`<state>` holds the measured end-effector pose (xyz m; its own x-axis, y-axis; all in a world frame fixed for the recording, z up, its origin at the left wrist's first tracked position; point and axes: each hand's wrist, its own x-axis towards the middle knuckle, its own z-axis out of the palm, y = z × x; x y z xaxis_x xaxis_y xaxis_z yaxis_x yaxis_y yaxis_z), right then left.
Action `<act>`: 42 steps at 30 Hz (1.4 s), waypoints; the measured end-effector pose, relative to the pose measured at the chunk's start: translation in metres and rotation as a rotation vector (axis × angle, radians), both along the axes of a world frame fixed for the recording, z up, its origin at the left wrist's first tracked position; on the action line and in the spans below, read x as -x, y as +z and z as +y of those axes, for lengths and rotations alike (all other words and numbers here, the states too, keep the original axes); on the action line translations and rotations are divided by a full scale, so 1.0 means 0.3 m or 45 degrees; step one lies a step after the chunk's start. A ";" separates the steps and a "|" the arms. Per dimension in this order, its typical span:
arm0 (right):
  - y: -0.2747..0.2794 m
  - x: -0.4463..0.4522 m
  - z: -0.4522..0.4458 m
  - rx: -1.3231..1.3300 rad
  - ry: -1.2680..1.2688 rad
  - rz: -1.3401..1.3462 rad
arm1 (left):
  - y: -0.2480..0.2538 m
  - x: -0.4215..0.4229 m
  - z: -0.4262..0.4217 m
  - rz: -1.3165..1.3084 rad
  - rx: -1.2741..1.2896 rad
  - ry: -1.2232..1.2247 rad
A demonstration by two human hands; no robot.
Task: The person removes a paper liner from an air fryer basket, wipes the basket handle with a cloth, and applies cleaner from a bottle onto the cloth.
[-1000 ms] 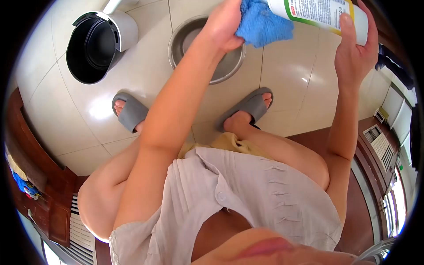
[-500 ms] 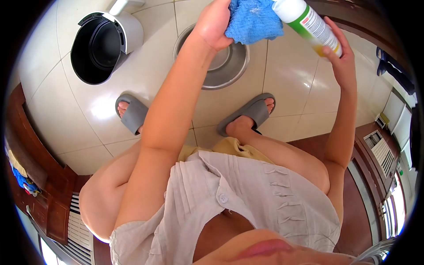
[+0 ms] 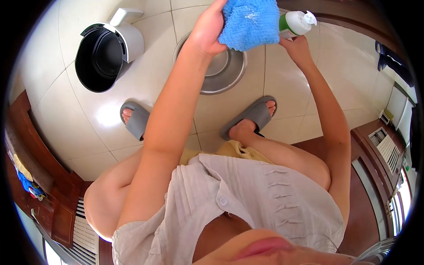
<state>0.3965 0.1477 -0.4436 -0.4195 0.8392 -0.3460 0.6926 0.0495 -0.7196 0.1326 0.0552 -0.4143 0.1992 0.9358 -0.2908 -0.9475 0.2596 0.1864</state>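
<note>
My left hand (image 3: 206, 31) grips a blue cloth (image 3: 249, 22), which hangs spread over the back part of a steel basin. A small whitish wet patch shows on the cloth's upper part. Just right of the cloth, my right hand (image 3: 299, 52) is closed around a white and green bottle (image 3: 291, 24). Its white nozzle cap (image 3: 308, 18) points up and to the right. The cloth's edge and the hand hide the lower part of the bottle.
The steel basin (image 3: 238, 73) stands on the tiled floor beneath the cloth. A black and white fryer basket (image 3: 134, 42) with a handle lies to the left. My grey slippers (image 3: 260, 110) are below the basin. Dark wooden furniture (image 3: 57, 194) lines the sides.
The bottle has turned from nozzle-down at the cloth to nozzle-up, and my right hand has come left with it. The cloth is lower and more spread, with the whitish patch facing me.
</note>
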 end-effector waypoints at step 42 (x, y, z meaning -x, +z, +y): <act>0.455 0.279 0.138 1.120 -0.503 1.461 | 0.267 0.340 0.159 2.206 -0.339 -0.720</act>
<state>0.3128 0.1892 -0.3070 -0.6075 0.6642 -0.4356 -0.3894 -0.7270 -0.5655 0.0307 0.1030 -0.3343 0.1432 0.9215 -0.3609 0.5084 0.2444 0.8257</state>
